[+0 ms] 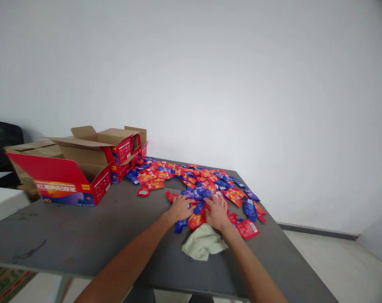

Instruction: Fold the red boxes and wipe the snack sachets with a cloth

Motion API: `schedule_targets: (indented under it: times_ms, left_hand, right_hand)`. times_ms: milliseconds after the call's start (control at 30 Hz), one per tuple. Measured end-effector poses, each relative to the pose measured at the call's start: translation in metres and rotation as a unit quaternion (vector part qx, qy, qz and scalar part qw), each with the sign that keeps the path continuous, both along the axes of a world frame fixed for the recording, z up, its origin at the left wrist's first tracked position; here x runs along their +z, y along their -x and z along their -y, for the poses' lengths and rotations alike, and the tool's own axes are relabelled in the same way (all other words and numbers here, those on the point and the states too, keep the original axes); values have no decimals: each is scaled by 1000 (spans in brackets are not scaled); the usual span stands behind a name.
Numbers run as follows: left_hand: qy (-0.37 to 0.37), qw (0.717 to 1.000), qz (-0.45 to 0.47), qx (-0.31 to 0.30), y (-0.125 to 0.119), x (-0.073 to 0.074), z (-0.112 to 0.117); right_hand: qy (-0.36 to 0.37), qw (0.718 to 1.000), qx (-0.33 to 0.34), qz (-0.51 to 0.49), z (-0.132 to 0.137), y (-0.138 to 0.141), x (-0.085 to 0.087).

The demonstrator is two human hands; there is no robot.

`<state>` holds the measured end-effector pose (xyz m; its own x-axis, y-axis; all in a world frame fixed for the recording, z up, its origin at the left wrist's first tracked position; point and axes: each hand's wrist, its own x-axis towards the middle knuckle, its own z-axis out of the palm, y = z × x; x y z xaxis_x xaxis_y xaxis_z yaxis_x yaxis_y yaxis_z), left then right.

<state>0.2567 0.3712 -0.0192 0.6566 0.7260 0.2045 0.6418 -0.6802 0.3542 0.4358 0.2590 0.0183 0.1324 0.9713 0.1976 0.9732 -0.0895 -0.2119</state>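
A spread of small red and blue pouches (197,192) lies across the grey table (121,235), with several overlapping right at my hands. My left hand (180,208) rests on the pouches' near left side, its fingers stretched out over them. Close by on the right, my right hand (216,212) lies on red and blue pouches with its fingers apart. Some fingertips blend into the pile, but neither hand visibly lifts a pouch. Just below my hands, a crumpled pale green cloth (204,242) lies on the table.
An open red carton (73,187) with raised flaps stands on the table's left. Behind it are stacked open red cartons (123,151). A white surface (6,204) adjoins at far left. The white wall (228,84) rises behind the table, whose right edge borders the floor.
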Motion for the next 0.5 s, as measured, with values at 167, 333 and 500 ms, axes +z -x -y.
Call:
schedule_targets:
  times_ms: [167, 333, 500]
  left_hand:
    - [11, 1000, -3, -5, 19, 5, -4]
    - [38, 999, 39, 4, 33, 1, -9]
    - [96, 986, 135, 8, 39, -4, -20]
  right_hand:
    - [87, 976, 198, -18, 19, 23, 18]
    - [142, 954, 255, -66, 28, 38, 24]
    - [122, 966, 216, -73, 25, 46, 22]
